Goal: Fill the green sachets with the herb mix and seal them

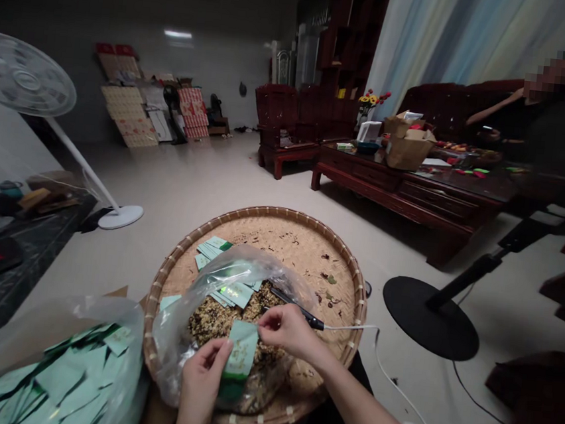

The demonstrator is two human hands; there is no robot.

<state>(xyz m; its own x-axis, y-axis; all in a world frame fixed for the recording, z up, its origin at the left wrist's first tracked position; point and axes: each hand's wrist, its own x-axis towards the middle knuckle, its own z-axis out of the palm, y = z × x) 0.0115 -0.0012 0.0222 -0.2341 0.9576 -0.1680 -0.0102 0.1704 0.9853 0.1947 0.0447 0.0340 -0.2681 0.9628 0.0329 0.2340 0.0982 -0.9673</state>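
Note:
Between my two hands is a light green packet (242, 349) with a darker green lower end. My left hand (204, 374) pinches its left side. At its upper right corner, the fingers of my right hand (281, 328) are pinched together. Beneath the packet lies an open clear plastic bag (170, 344) holding a dry, brown and yellow loose mix (206, 325). Several more green packets (237, 294) rest on that mix. A black corded handheld tool (309, 318) lies just behind my right hand; its front end is partly hidden.
The bag sits on a round woven tray (281, 222) with dark scraps. Another plastic bag (126, 330) full of green packets stands at left. White fan (125, 217) and black stand base (427, 316) flank the tray. A person (511, 121) sits behind a wooden table (404, 197).

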